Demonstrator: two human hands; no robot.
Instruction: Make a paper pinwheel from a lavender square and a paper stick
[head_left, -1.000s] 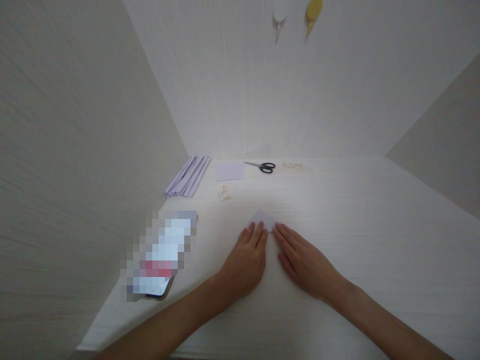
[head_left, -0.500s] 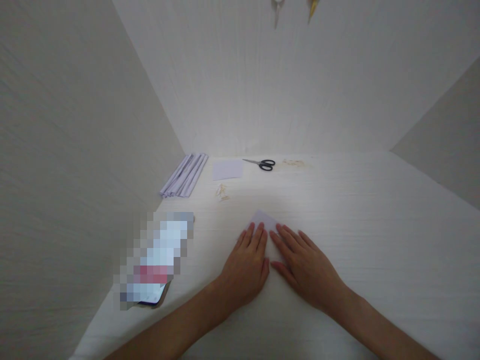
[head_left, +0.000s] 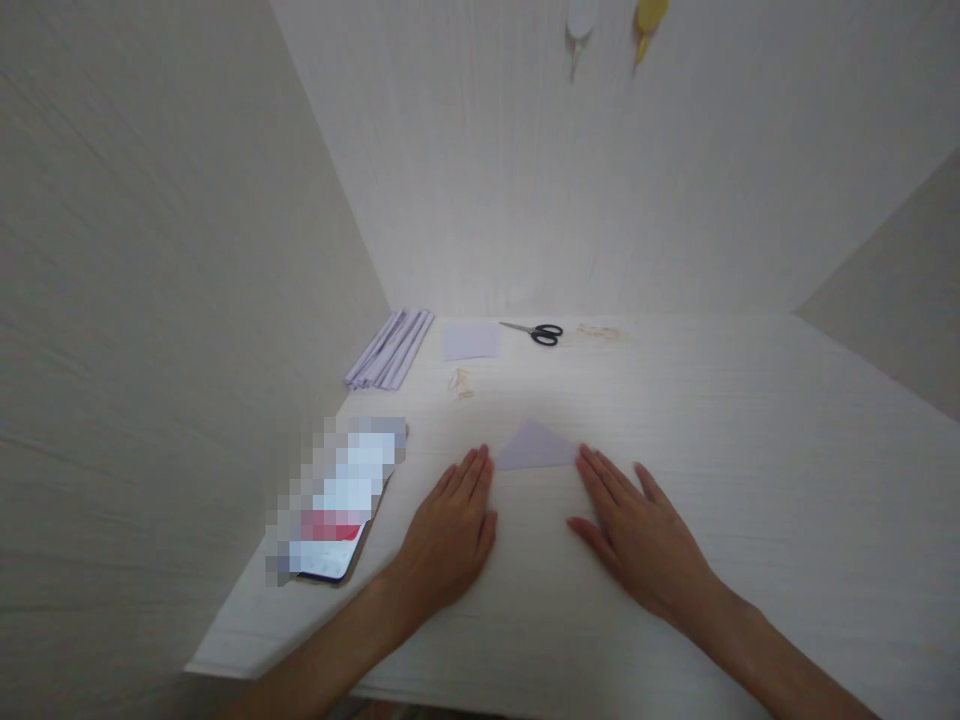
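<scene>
A pale lilac sheet of paper [head_left: 534,446], folded into a triangle, lies flat on the white table [head_left: 525,620] with its peak pointing away from me. At its left corner rests my left hand [head_left: 454,530], palm down with fingers stretched out. My right hand [head_left: 645,535] lies the same way at the right corner, fingertips touching the paper and thumb spread apart. Neither hand grips anything. The paper's two end corners are partly hidden under the fingertips.
Beyond the hands are rolled lilac paper strips [head_left: 390,350], a flat lilac sheet [head_left: 471,341], black-handled scissors [head_left: 544,334] and two small piles of thin pale bits [head_left: 460,383]. A phone [head_left: 349,510] lies at left. Walls enclose the back and sides; hooks [head_left: 581,20] hang above.
My hands have slid apart from the middle to the two ends of the paper, uncovering the triangle and its straight near edge. The view has shifted slightly.
</scene>
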